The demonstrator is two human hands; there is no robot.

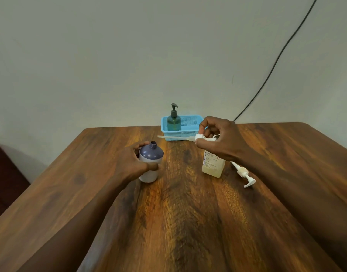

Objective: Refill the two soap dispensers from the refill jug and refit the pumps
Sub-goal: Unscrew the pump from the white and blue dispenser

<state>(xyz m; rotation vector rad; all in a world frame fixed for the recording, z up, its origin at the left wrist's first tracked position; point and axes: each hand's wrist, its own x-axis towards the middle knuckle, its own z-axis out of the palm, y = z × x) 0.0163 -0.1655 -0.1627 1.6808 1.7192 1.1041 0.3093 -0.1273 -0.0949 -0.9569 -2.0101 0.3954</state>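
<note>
Toward the surface's (188, 222) far edge, the left hand (129, 163) grips the open purple dispenser (150, 163) while right hand (221, 138) fingers pinch a white pump (198, 137), whose long dip tube (174, 137) could drip soap or miss the narrow neck.

body: two bare forearms and hands, one person | left hand (132, 163): no ring, no watch, no sleeve behind the fingers | right hand (223, 139): no ring, no wristband, no glove | forearms: uncovered up to the frame edge | fingers (205, 122): short nails, unpainted
</note>
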